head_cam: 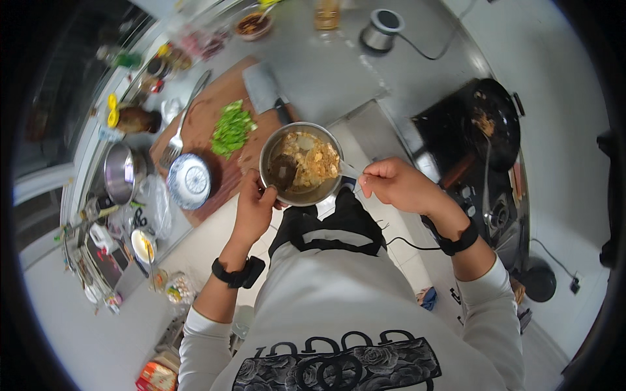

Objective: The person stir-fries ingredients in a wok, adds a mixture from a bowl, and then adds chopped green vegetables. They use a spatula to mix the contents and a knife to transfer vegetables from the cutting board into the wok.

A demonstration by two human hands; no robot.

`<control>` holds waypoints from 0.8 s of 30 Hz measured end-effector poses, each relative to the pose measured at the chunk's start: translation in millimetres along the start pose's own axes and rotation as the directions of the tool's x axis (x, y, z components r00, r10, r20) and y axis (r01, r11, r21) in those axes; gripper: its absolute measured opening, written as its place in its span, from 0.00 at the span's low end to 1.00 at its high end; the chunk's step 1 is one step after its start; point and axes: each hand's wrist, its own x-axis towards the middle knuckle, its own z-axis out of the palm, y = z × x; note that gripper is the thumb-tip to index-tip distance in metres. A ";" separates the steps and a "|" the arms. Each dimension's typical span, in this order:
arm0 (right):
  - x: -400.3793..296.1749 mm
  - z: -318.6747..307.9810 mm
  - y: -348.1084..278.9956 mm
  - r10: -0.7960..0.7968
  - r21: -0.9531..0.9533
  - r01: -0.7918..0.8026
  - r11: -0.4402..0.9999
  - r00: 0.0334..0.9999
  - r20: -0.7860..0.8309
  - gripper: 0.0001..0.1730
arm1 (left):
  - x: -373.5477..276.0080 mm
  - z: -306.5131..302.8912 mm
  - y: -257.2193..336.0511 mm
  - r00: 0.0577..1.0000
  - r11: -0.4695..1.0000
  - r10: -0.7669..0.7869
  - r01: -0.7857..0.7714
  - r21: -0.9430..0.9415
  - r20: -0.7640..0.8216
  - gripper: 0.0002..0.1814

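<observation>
My left hand [257, 198] grips the near left rim of a round metal bowl [264, 168], thumb over the edge. Inside it are yellow-brown cooked pieces [313, 163], probably egg, and a dark patch that looks like sauce or liquid. With its fingers closed, my right hand [401, 185] holds the pale handle of a spoon [349, 170]; the spoon's head is among the food and hard to make out. The bowl is held in front of my body, by the near edge of a wooden cutting board [195, 132].
Chopped green vegetable [232, 128], a cleaver [261, 90], a large fork [183, 119] and a blue-patterned bowl [189, 181] lie on the board. A black wok [499, 132] with a ladle [487, 181] sits on the right-hand stove. Left are a steel pot [122, 172] and a sauce bottle [137, 119].
</observation>
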 end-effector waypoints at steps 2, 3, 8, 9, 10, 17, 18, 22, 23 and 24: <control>-30.9 -26.8 9.0 0.018 0.080 -0.016 0.997 1.000 -0.022 0.15 | 5.0 28.7 18.1 0.996 1.000 0.028 -0.029 0.011 0.085 0.06; -46.9 -39.9 13.7 0.028 0.119 -0.024 0.993 0.999 -0.037 0.16 | 8.5 43.2 26.4 0.994 0.999 0.023 -0.027 0.035 0.111 0.06; -118.0 -104.1 45.3 -0.022 0.237 0.075 0.969 0.975 -0.220 0.13 | 29.8 117.1 50.6 0.978 0.994 0.049 -0.068 0.086 0.204 0.08; -129.9 -119.6 52.4 -0.042 0.300 0.127 0.946 0.961 -0.274 0.13 | 36.3 130.3 51.9 0.974 0.991 0.070 -0.092 0.098 0.213 0.08; -143.0 -134.5 59.9 -0.037 0.338 0.155 0.928 0.943 -0.331 0.13 | 39.4 142.0 53.3 0.977 0.992 0.054 -0.076 0.099 0.205 0.07; -196.7 -251.9 131.1 0.097 0.419 0.212 0.883 0.790 -0.605 0.14 | 52.0 174.8 56.8 0.982 0.981 0.024 -0.060 0.186 0.190 0.04; -194.1 -269.0 144.6 0.112 0.385 0.201 0.901 0.749 -0.653 0.14 | 51.2 175.7 57.3 0.985 0.981 0.019 -0.051 0.187 0.173 0.05; -148.0 -315.7 196.1 -0.357 -0.496 -0.305 0.813 0.412 -0.838 0.08 | 49.8 175.2 62.1 0.991 0.976 0.024 -0.052 0.212 0.130 0.06; -131.2 -319.6 206.6 -0.435 -0.594 -0.531 0.604 0.405 -0.804 0.07 | 49.1 174.2 63.4 0.995 0.972 0.015 -0.037 0.232 0.096 0.06; -118.8 -322.3 215.3 -0.457 -0.602 -0.723 0.339 0.433 -0.777 0.07 | 48.5 173.1 64.3 0.997 0.971 0.026 -0.043 0.234 0.076 0.06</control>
